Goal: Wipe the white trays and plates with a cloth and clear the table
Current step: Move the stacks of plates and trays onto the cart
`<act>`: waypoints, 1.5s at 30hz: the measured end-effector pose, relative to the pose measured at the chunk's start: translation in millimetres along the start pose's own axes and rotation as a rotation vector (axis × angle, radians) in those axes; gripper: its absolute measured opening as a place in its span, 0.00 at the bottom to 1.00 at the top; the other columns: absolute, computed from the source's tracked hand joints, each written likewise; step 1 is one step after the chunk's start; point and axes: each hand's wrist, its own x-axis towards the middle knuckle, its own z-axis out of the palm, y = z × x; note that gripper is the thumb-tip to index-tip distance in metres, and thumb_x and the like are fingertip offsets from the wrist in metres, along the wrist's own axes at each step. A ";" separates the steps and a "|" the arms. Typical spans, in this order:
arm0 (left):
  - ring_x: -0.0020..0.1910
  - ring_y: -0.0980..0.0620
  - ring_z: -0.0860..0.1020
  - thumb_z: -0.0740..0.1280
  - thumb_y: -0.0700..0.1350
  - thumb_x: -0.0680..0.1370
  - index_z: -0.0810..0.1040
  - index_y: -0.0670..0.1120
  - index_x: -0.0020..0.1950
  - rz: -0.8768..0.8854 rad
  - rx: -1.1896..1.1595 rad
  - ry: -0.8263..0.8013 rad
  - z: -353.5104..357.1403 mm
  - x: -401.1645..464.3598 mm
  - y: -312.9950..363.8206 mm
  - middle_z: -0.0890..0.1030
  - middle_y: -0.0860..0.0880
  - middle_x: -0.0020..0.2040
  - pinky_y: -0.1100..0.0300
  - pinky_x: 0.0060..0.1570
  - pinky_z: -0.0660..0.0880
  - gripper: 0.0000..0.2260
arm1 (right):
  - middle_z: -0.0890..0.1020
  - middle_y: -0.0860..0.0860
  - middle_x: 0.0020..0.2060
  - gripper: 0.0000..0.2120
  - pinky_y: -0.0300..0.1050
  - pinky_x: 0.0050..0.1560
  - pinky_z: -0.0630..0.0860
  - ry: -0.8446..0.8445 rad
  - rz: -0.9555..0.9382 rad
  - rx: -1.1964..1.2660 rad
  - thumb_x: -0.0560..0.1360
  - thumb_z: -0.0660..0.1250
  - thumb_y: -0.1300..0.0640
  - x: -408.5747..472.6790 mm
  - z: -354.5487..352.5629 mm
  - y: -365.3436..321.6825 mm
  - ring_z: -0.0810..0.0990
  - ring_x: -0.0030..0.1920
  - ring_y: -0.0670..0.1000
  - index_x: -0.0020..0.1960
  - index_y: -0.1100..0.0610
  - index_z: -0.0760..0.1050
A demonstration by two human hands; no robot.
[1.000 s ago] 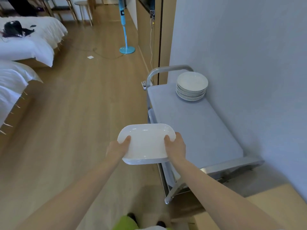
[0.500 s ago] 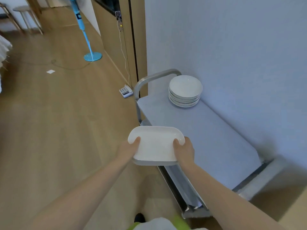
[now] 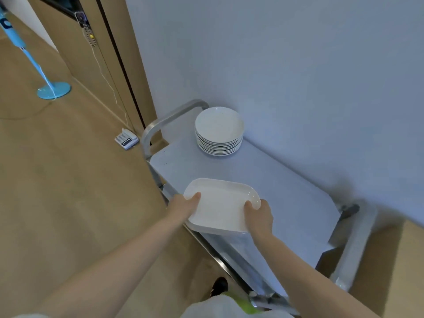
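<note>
Head view shows the left hand (image 3: 183,206) and right hand (image 3: 259,215) gripping white trays (image 3: 220,206) over the cart (image 3: 286,191) near stacked plates (image 3: 219,130), so clearing seems well along, trays still unplaced.

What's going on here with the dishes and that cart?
A person is holding a white rectangular tray with both hands, the left hand on its left edge and the right hand on its right edge, over the near edge of a grey metal trolley. A stack of round white plates sits at the trolley's far end, beside the wall. The tray looks about to be set down there.
</note>
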 end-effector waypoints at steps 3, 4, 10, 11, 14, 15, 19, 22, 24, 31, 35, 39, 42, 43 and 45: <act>0.57 0.42 0.77 0.64 0.59 0.75 0.70 0.39 0.67 -0.012 0.073 -0.051 12.8 22.7 18.9 0.78 0.42 0.60 0.51 0.56 0.76 0.30 | 0.76 0.49 0.45 0.14 0.44 0.37 0.68 0.036 0.030 0.020 0.77 0.59 0.53 20.7 -2.1 -4.4 0.74 0.41 0.50 0.61 0.57 0.68; 0.56 0.42 0.77 0.64 0.60 0.75 0.71 0.38 0.66 -0.012 0.102 -0.069 16.5 30.0 25.2 0.78 0.42 0.59 0.52 0.54 0.76 0.30 | 0.76 0.50 0.45 0.14 0.44 0.36 0.67 0.047 0.039 0.027 0.77 0.59 0.53 26.8 -3.6 -6.2 0.74 0.41 0.49 0.60 0.57 0.68; 0.52 0.42 0.77 0.63 0.59 0.75 0.71 0.39 0.64 0.004 0.171 -0.153 44.2 64.8 59.4 0.78 0.43 0.57 0.52 0.50 0.77 0.27 | 0.76 0.50 0.45 0.13 0.44 0.38 0.67 0.119 0.082 0.058 0.77 0.60 0.54 61.5 -17.9 -12.8 0.73 0.42 0.51 0.59 0.57 0.69; 0.52 0.42 0.77 0.64 0.59 0.75 0.71 0.39 0.64 0.009 0.174 -0.166 49.6 69.6 64.6 0.78 0.43 0.56 0.51 0.52 0.77 0.27 | 0.75 0.49 0.44 0.13 0.44 0.37 0.67 0.135 0.101 0.068 0.77 0.60 0.54 66.2 -20.3 -12.8 0.73 0.42 0.51 0.59 0.57 0.69; 0.53 0.41 0.77 0.64 0.57 0.76 0.72 0.38 0.63 0.019 0.167 -0.209 67.0 83.6 77.6 0.78 0.42 0.55 0.49 0.55 0.77 0.25 | 0.76 0.50 0.45 0.14 0.46 0.42 0.69 0.190 0.166 0.102 0.76 0.60 0.54 80.8 -26.2 -12.0 0.75 0.45 0.54 0.60 0.57 0.69; 0.53 0.41 0.77 0.65 0.56 0.76 0.73 0.38 0.63 0.025 0.166 -0.225 72.5 88.7 81.7 0.78 0.41 0.55 0.48 0.55 0.77 0.25 | 0.76 0.51 0.46 0.14 0.46 0.44 0.69 0.211 0.182 0.111 0.77 0.60 0.54 86.2 -27.1 -12.4 0.75 0.46 0.55 0.61 0.57 0.69; 0.56 0.40 0.77 0.65 0.54 0.76 0.73 0.37 0.62 0.075 0.175 -0.290 95.0 110.3 97.8 0.78 0.40 0.57 0.47 0.57 0.75 0.23 | 0.76 0.51 0.47 0.16 0.45 0.44 0.67 0.319 0.224 0.164 0.77 0.60 0.52 107.6 -27.6 -12.9 0.73 0.46 0.55 0.62 0.57 0.70; 0.56 0.40 0.77 0.65 0.52 0.77 0.73 0.37 0.63 0.110 0.183 -0.344 109.6 123.9 108.8 0.79 0.40 0.57 0.47 0.58 0.75 0.22 | 0.75 0.51 0.47 0.16 0.44 0.42 0.66 0.382 0.263 0.215 0.77 0.60 0.52 119.8 -27.3 -11.8 0.73 0.46 0.54 0.62 0.56 0.69; 0.55 0.41 0.78 0.65 0.51 0.77 0.74 0.37 0.62 0.129 0.206 -0.373 116.9 132.5 114.8 0.79 0.39 0.57 0.49 0.56 0.76 0.20 | 0.75 0.50 0.46 0.15 0.44 0.39 0.65 0.409 0.288 0.226 0.77 0.60 0.52 126.3 -27.4 -10.9 0.73 0.44 0.53 0.62 0.56 0.69; 0.55 0.42 0.77 0.64 0.48 0.78 0.74 0.38 0.62 0.145 0.207 -0.481 138.0 160.8 136.2 0.79 0.41 0.56 0.55 0.51 0.72 0.18 | 0.75 0.49 0.48 0.17 0.44 0.43 0.68 0.438 0.323 0.250 0.77 0.61 0.55 148.5 -27.1 -8.2 0.73 0.47 0.53 0.65 0.56 0.68; 0.52 0.44 0.75 0.64 0.48 0.78 0.72 0.38 0.64 0.127 0.199 -0.509 148.0 174.2 146.7 0.77 0.42 0.56 0.57 0.48 0.69 0.18 | 0.74 0.49 0.49 0.19 0.47 0.46 0.70 0.416 0.347 0.316 0.76 0.62 0.56 158.1 -24.7 -7.6 0.74 0.49 0.54 0.66 0.55 0.66; 0.50 0.47 0.71 0.64 0.48 0.78 0.68 0.39 0.66 0.105 0.191 -0.495 155.5 186.2 156.8 0.73 0.46 0.53 0.58 0.46 0.66 0.20 | 0.76 0.48 0.50 0.19 0.48 0.47 0.72 0.402 0.334 0.362 0.75 0.63 0.56 167.3 -23.4 -10.3 0.75 0.51 0.53 0.65 0.54 0.67; 0.49 0.47 0.70 0.64 0.47 0.78 0.68 0.39 0.67 0.091 0.161 -0.500 160.8 193.3 162.4 0.71 0.47 0.52 0.58 0.46 0.65 0.20 | 0.76 0.48 0.50 0.19 0.48 0.47 0.72 0.411 0.330 0.365 0.75 0.64 0.57 175.1 -21.7 -13.4 0.75 0.50 0.53 0.65 0.55 0.67; 0.49 0.47 0.71 0.64 0.47 0.78 0.68 0.39 0.66 0.091 0.161 -0.503 162.6 195.0 164.0 0.72 0.47 0.52 0.58 0.46 0.65 0.19 | 0.75 0.48 0.50 0.20 0.48 0.47 0.72 0.418 0.335 0.366 0.75 0.64 0.57 177.5 -21.2 -14.5 0.75 0.50 0.53 0.65 0.55 0.67; 0.48 0.47 0.72 0.64 0.46 0.78 0.69 0.39 0.65 0.103 0.174 -0.507 166.4 197.8 166.8 0.73 0.46 0.51 0.59 0.45 0.66 0.19 | 0.75 0.48 0.50 0.21 0.48 0.48 0.73 0.422 0.338 0.359 0.75 0.65 0.57 181.7 -20.2 -15.6 0.75 0.51 0.53 0.66 0.55 0.66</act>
